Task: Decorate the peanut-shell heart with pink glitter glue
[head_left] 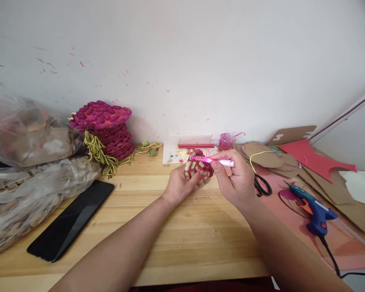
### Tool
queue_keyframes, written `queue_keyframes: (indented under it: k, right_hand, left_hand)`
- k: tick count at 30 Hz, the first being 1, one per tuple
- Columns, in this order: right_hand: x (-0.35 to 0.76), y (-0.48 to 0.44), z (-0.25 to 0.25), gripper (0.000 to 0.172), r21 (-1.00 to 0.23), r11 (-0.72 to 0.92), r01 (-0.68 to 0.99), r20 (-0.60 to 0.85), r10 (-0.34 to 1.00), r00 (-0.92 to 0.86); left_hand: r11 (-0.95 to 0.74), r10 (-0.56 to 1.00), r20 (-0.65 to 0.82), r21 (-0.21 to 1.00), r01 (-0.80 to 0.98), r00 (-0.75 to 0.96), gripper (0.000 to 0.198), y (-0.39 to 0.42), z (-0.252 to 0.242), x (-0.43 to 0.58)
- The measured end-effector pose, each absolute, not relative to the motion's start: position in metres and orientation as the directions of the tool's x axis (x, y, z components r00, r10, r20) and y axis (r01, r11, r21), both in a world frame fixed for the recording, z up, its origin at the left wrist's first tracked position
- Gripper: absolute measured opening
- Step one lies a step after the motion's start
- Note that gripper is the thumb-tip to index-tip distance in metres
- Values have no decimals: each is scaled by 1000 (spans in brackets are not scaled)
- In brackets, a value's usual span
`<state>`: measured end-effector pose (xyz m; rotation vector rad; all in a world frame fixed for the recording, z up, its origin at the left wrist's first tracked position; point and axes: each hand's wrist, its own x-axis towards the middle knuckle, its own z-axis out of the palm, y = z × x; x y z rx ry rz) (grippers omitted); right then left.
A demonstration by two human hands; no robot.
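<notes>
A round red piece covered with peanuts (197,169) is held over the wooden table. Some of its peanuts are plain tan, and those at its top and right edge are dark magenta. My left hand (182,184) grips the piece from the left, with the thumb on its face. In my right hand (234,176) is a slim white brush (225,162), pinched between thumb and fingers. The brush's pink-stained tip lies across the upper part of the piece. Behind the piece, a white sheet (168,150) bears small coloured stars and a red strip (196,146).
A stack of magenta peanut discs (105,125) with green yarn stands back left. Plastic bags (42,190) and a black phone (71,221) lie left. A pink-stained cup (226,141) is behind my right hand. Scissors (262,185), cardboard discs (261,155) and a blue glue gun (318,213) lie right.
</notes>
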<state>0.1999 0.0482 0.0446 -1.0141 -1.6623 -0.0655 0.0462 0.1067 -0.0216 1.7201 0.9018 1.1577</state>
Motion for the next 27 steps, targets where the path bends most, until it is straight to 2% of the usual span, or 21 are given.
queue_keyframes:
  k: [13,18,27]
  right_hand:
    - [205,48,46,7,-435,579,690,829,556,57]
    - [199,42,52,4,-399,608,686,823,568,-26]
    - [203,40,54,5,-363,580,729,856,517,16]
  left_hand:
    - [-507,830,431,848,155,354,12,108,-24,45]
    - [-514,827,437,843,161,353,15,105,-19,44]
    - [-567,812,467,773,285,350,21,107,-20,42]
